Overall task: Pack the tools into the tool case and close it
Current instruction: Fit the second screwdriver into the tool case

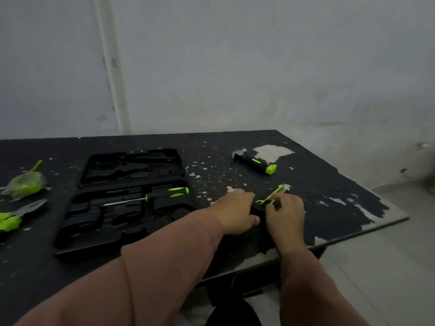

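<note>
The black tool case lies open on the table, left of my hands. A green-and-black screwdriver rests in its lower tray. My right hand is closed on a green-and-black utility knife at the table's right side. My left hand lies beside it, fingers bent over a dark item next to the knife; what it grips is hidden. A hammer with a green-tipped handle lies farther back on the right. Green-handled pliers lie at the far left.
A green tape measure in clear wrapping sits at the left, behind the pliers. The black table has peeling paint, and its right edge and front corner are close to my right hand. A grey wall stands behind.
</note>
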